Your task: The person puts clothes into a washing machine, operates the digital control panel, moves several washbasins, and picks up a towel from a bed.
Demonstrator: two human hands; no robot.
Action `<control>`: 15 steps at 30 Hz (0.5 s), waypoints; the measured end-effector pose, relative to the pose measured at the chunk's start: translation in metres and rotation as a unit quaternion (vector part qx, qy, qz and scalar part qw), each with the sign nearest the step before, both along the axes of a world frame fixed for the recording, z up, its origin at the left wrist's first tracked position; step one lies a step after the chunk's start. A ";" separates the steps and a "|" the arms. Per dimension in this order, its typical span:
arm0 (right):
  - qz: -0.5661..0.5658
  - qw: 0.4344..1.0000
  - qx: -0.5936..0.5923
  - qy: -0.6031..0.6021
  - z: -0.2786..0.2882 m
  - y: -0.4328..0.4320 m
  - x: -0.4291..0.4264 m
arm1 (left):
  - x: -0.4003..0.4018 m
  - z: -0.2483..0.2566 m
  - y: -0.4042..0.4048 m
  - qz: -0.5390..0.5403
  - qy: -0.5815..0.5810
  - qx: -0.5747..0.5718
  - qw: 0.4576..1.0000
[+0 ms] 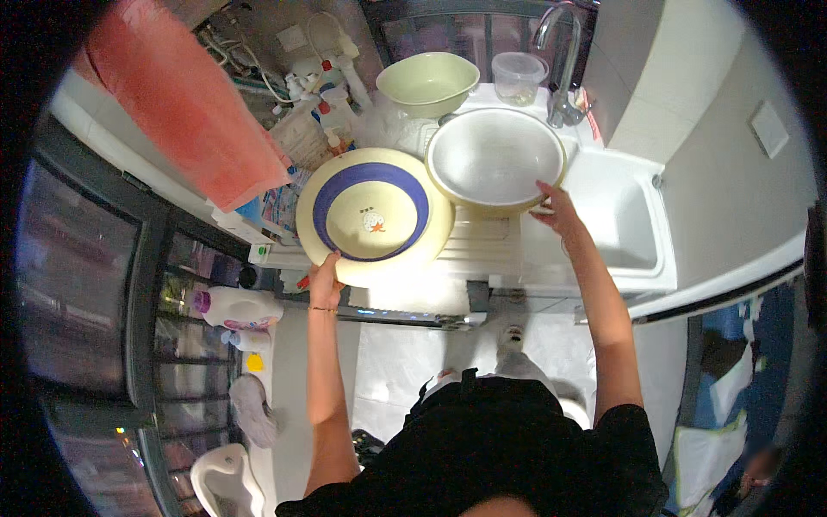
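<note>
My left hand (326,281) grips the near rim of a round, pale yellow plastic basin (316,194). The thumb lies over that rim. Inside runs a purple band, and a small printed picture with writing marks the bottom. To the right, my right hand (557,210) holds the near right rim of another round basin (494,155), white inside with a yellowish outer edge. Its thumb reaches over the rim while the other fingers are lower on the outside. The two basins are side by side above the white sink counter (484,236); contact between them is unclear.
A white sink (614,200) and a chrome faucet (565,77) are at right. Behind the basins stand a pale green basin (429,81) and a clear plastic tub (517,77). A red towel (187,116) hangs at left near several bottles (329,116). A detergent jug (239,308) sits lower left.
</note>
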State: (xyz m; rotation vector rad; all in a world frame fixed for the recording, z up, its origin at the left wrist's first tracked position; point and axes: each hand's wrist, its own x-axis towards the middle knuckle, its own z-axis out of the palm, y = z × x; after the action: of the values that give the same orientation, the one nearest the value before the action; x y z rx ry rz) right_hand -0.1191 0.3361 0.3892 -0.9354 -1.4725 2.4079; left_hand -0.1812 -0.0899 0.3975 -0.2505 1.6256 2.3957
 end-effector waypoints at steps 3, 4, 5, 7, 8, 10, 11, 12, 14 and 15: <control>0.019 0.999 -0.033 -0.032 -0.012 0.018 -0.012 | 0.013 0.008 0.012 0.042 0.006 -0.055 0.998; 0.050 0.996 -0.058 -0.034 -0.024 0.033 -0.015 | 0.016 0.010 0.019 0.051 0.042 -0.058 0.996; 0.081 0.993 -0.082 -0.036 -0.037 0.047 -0.016 | 0.019 0.012 0.028 0.062 0.042 -0.056 0.996; 0.063 0.996 -0.037 -0.042 -0.014 0.040 -0.007 | 0.026 0.018 0.039 0.108 0.054 -0.113 0.986; 0.031 0.998 0.005 -0.047 0.003 0.039 -0.001 | 0.029 0.018 0.043 0.119 0.080 -0.109 0.984; 0.056 0.998 -0.017 -0.007 0.022 0.049 0.004 | 0.033 0.016 0.051 0.128 0.081 -0.107 0.983; 0.068 0.996 -0.043 0.033 0.029 0.055 0.005 | 0.035 0.015 0.055 0.125 0.083 -0.106 0.983; 0.079 0.996 -0.030 0.041 0.034 0.062 0.003 | 0.036 0.019 0.065 0.137 0.053 -0.117 0.982; 0.108 0.993 -0.033 0.042 0.043 0.068 0.001 | 0.035 0.015 0.077 0.126 0.040 -0.087 0.987; 0.131 0.990 -0.033 0.047 0.049 0.073 0.000 | 0.034 0.015 0.088 0.113 0.029 -0.063 0.991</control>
State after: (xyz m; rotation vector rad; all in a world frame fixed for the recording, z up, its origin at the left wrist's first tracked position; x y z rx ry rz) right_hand -0.1190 0.4093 0.4386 -0.6665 -1.5767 2.6570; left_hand -0.1472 -0.0022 0.4127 -0.4107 1.8684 2.4859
